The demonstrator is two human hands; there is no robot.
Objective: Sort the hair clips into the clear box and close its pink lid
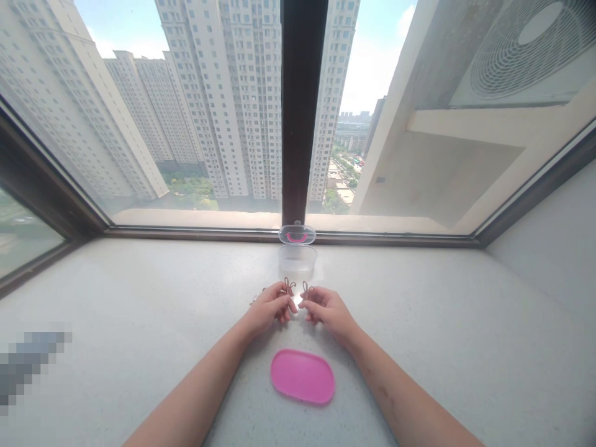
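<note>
My left hand (pixel 274 304) is closed with its fingers pinching thin brown hair ties (pixel 288 284), whose loops stick up above the fingertips. More thin brown loops show at the outer side of that hand, partly hidden by it. A short gap to the right, my right hand (pixel 325 306) pinches another brown hair tie (pixel 305 288), its loop standing upright. Just beyond both hands stands a clear plastic box (pixel 298 257), with its lid (pixel 282 234) raised and a pink handle on it. Nearer to me, between my forearms, a pink oval tray (pixel 302 376) lies flat.
A white sill (pixel 139 347) lies under everything. Dark window frames (pixel 298 124) rise behind the box, and a white wall (pixel 554 242) borders the right. At the far left a blurred-out grey patch (pixel 28 363) covers something I cannot make out.
</note>
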